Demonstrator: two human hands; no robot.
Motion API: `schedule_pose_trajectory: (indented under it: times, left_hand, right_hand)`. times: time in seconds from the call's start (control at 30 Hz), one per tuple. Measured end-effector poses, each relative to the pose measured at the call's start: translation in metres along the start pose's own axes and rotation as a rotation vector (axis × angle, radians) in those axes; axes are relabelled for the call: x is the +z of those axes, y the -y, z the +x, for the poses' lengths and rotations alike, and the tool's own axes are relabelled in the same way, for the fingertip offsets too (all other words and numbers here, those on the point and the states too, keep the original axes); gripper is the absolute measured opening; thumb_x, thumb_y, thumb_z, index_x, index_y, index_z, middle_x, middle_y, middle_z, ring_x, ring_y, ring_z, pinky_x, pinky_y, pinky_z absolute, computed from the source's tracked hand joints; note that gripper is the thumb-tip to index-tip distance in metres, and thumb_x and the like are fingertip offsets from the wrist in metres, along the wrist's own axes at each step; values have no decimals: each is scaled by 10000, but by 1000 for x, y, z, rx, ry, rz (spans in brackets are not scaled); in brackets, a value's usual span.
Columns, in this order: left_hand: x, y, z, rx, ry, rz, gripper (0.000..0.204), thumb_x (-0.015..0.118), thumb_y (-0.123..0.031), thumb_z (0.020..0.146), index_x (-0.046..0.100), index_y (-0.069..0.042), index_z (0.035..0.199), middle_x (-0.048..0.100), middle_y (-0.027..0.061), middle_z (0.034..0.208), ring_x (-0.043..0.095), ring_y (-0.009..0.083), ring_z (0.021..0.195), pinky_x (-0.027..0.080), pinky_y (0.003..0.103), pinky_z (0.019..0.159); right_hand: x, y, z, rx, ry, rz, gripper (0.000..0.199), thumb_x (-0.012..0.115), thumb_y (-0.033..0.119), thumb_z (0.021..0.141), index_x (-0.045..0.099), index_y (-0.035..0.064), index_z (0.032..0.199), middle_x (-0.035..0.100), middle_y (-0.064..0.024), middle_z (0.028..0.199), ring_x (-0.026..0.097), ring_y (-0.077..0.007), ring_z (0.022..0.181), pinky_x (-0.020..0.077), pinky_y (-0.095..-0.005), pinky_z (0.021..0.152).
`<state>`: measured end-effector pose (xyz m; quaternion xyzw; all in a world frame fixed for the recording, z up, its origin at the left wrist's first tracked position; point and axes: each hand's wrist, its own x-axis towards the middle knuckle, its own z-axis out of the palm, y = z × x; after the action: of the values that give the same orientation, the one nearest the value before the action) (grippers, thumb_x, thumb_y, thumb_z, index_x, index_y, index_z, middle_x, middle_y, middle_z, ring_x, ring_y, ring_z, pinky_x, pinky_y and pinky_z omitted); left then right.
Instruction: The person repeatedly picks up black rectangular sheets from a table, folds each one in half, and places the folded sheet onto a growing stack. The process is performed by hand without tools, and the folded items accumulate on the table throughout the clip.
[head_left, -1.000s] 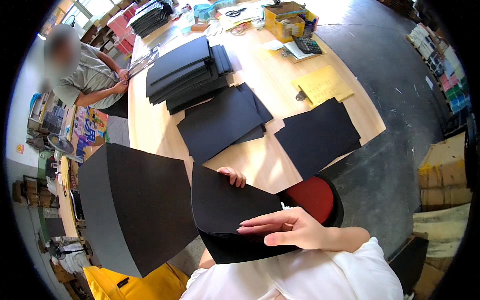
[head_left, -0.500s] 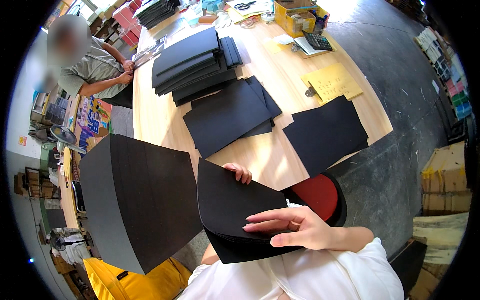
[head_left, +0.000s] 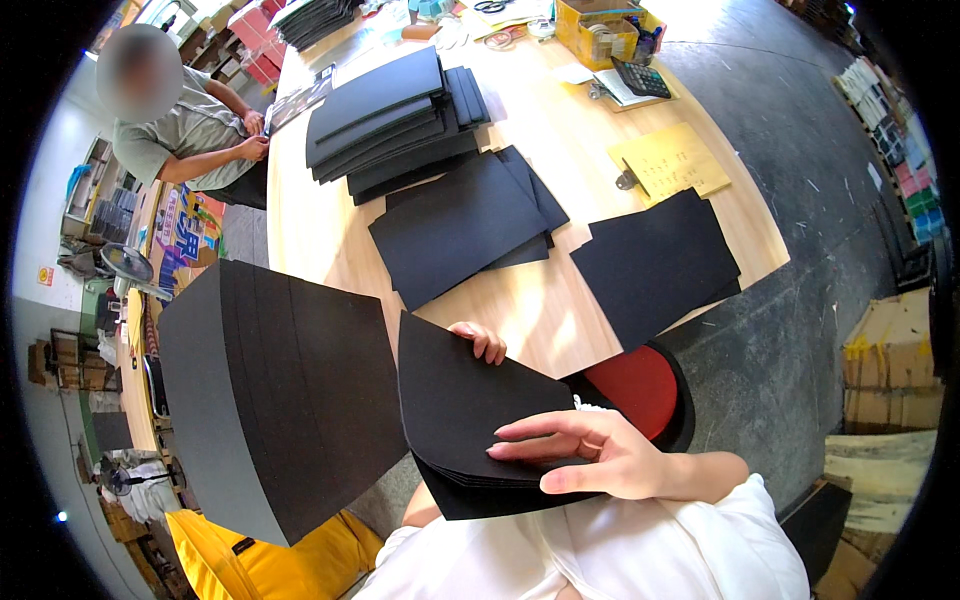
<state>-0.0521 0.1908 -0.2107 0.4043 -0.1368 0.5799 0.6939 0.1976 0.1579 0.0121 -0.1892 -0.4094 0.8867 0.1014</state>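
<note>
A stack of black sheets [head_left: 480, 400] is held tilted in front of my body, its layered edges showing at the near side. My left hand [head_left: 482, 342] curls its fingers over the far edge; the rest of that hand is hidden beneath the stack. My right hand [head_left: 610, 452] lies over the near right part, fingers stretched out across the top sheet and thumb apart from them, close to the near edge. Left of the stack stands a large black creased panel [head_left: 310, 390] with a greyer side face; what supports it cannot be seen.
On the wooden table [head_left: 530, 330] lie black sheets [head_left: 460, 230], a taller black pile [head_left: 380, 110], another group at right [head_left: 660, 260], a yellow clipboard [head_left: 680, 165] and a calculator [head_left: 640, 78]. A red stool [head_left: 635, 390] stands below. A person [head_left: 190, 140] works at far left.
Hardly anything differs. The near edge of the held stack sits slightly higher, and both hands keep their places on it.
</note>
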Motion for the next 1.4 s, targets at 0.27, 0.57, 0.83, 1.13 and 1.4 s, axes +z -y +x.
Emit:
schedule_pose_trajectory:
  times: [0.27, 0.57, 0.83, 1.13, 1.4]
  left_hand:
    - [-19, 0, -23, 67, 120, 99, 361, 404, -265, 1022, 512, -86, 1317, 577, 108, 898, 561, 266, 762, 470, 481, 663]
    - [34, 18, -26, 241, -642, 305, 335, 421, -367, 988, 573, -91, 1101, 538, 67, 884, 480, 219, 762, 401, 390, 677]
    - [45, 67, 37, -32, -1039, 1285, 654, 388, -495, 1021, 253, -58, 1489, 429, 84, 1305, 409, 191, 1242, 266, 359, 1108]
    - [12, 118, 59, -525, -1192, 932, 444, 504, -282, 1018, 379, -40, 1369, 442, 103, 1307, 446, 202, 1234, 413, 378, 1020]
    - [-5, 162, 70, -777, -166, 2059, 528, 698, -213, 842, 559, -212, 1351, 399, 121, 1452, 375, 380, 1296, 309, 487, 1088]
  right_hand:
    - [1, 2, 1, -25, 7, -18, 567, 699, 57, 878, 472, 4, 1395, 574, -185, 1344, 534, -234, 1283, 465, -290, 1013]
    - [-10, 6, -5, -296, -133, -510, 738, 789, 150, 812, 419, -13, 1430, 588, -197, 1318, 583, -218, 1218, 439, -306, 1038]
    - [-93, 24, -32, -536, -780, -973, 331, 581, -46, 893, 664, 28, 1205, 693, -204, 1121, 706, -196, 978, 538, -264, 821]
    - [-238, -56, -44, -595, -782, -1918, 576, 723, 152, 701, 628, 55, 1261, 569, -197, 1344, 555, -345, 1249, 455, -426, 1046]
    - [-297, -90, -39, -425, -528, -1629, 463, 749, 381, 775, 679, 82, 1122, 571, -148, 1338, 481, -328, 1308, 377, -437, 1097]
